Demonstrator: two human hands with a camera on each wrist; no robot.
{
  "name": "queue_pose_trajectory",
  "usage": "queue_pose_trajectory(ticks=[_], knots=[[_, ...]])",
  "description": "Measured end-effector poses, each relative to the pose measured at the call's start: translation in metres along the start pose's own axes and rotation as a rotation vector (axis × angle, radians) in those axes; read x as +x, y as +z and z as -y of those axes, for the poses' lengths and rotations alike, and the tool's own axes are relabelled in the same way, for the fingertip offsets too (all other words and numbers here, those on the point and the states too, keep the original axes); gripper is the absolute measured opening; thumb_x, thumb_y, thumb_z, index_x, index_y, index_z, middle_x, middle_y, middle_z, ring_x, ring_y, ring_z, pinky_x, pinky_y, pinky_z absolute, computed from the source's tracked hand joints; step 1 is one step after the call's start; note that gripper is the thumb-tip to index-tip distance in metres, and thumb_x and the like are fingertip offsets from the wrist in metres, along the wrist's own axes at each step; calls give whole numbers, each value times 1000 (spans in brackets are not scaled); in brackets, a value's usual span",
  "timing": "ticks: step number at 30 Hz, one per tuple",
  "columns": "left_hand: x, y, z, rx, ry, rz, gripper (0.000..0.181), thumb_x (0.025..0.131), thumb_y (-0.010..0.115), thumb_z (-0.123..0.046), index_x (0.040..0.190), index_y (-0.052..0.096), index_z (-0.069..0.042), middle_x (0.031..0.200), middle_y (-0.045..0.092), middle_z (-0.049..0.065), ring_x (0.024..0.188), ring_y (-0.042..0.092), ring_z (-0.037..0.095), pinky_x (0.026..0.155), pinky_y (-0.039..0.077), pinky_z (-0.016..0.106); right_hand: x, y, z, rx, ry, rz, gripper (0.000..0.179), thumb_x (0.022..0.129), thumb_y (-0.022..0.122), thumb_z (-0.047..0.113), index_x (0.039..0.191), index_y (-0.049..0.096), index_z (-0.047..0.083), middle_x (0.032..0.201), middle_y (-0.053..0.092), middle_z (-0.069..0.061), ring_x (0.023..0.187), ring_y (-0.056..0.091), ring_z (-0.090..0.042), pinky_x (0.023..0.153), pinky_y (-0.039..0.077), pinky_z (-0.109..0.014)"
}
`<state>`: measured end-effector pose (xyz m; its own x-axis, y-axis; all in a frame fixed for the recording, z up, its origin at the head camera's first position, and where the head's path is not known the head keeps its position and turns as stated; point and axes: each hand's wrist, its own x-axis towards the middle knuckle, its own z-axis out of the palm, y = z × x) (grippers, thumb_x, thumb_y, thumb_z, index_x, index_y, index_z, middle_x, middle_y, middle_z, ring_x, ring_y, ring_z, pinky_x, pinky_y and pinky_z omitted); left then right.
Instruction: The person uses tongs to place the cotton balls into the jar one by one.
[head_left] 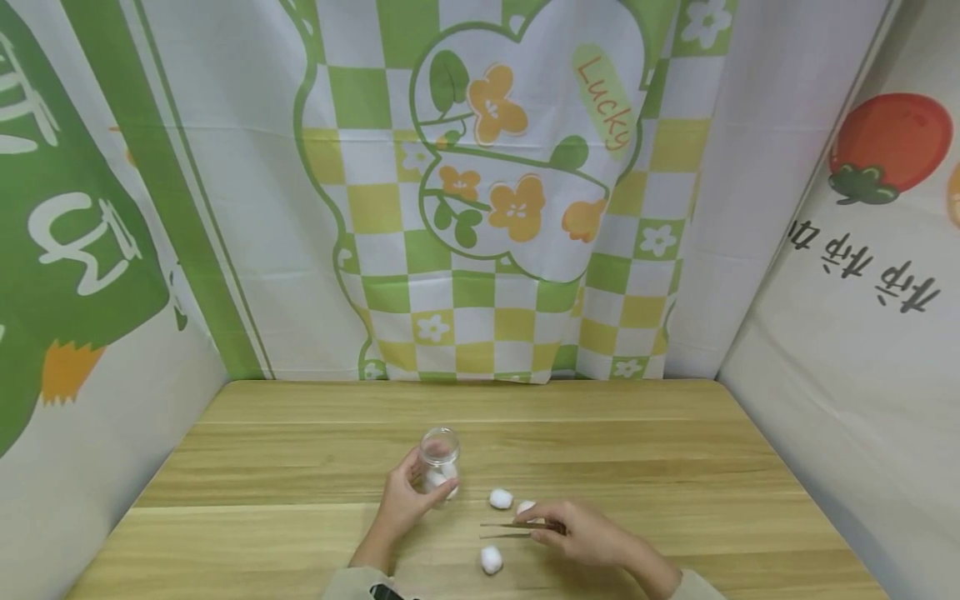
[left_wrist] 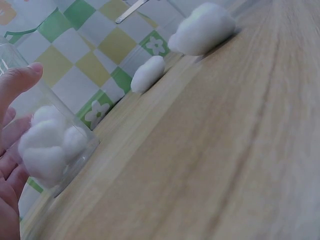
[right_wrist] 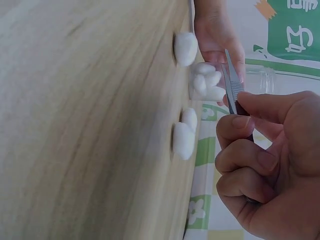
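My left hand (head_left: 405, 502) grips a clear, open-topped jar (head_left: 439, 447) standing on the table, thumb and fingers around its side. Several white cotton balls (left_wrist: 44, 152) lie in the bottom of the jar. Between thumb and index finger, my right hand (head_left: 587, 533) pinches a pair of metal tweezers (right_wrist: 233, 89) held above the table. Their tips are parted with nothing between them and point toward the jar. To the right of the jar, one cotton ball (head_left: 501, 498) lies loose; a second cotton ball (head_left: 527, 507) is partly hidden behind my right hand, and a third cotton ball (head_left: 491, 559) sits nearer me.
The wooden table (head_left: 637, 442) has light wood grain. A checkered green, yellow and white curtain (head_left: 480, 317) hangs along its back edge. Printed cloths, including one with a tomato (head_left: 891, 146), enclose the left and right sides.
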<state>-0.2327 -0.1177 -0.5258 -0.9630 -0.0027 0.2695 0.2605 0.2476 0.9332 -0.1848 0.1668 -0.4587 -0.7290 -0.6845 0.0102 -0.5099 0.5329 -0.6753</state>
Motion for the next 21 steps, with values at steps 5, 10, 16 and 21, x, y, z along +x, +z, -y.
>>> queue_pose_trajectory(ticks=[5, 10, 16, 21], knots=[[-1, 0, 0, -6, 6, 2, 62, 74, 82, -12, 129, 56, -3, 125, 66, 17, 117, 61, 40, 105, 47, 54, -2, 1, -2, -3, -13, 13, 26, 96, 57, 20, 120, 66, 13, 66, 40, 13, 55, 31, 9, 51, 35, -9], [-1, 1, 0, -2, 21, -1, 62, 73, 82, -11, 129, 56, -2, 124, 66, 17, 116, 62, 39, 104, 47, 54, -5, 1, -3, 34, 6, 39, 27, 96, 57, 19, 120, 65, 11, 63, 39, 14, 53, 32, 8, 49, 35, -10], [-1, 1, 0, -1, 13, -5, 61, 73, 82, -11, 128, 56, -3, 123, 67, 17, 116, 62, 39, 104, 48, 54, -6, 3, -5, 35, 14, 49, 26, 95, 58, 18, 119, 66, 11, 62, 37, 16, 52, 31, 8, 48, 33, -9], [-1, 0, 1, -4, -4, -1, 62, 73, 82, -11, 129, 56, -4, 125, 66, 16, 117, 61, 38, 105, 48, 53, -7, 6, -8, 52, 45, 59, 26, 96, 58, 20, 119, 66, 13, 61, 37, 16, 52, 31, 8, 48, 31, -10]])
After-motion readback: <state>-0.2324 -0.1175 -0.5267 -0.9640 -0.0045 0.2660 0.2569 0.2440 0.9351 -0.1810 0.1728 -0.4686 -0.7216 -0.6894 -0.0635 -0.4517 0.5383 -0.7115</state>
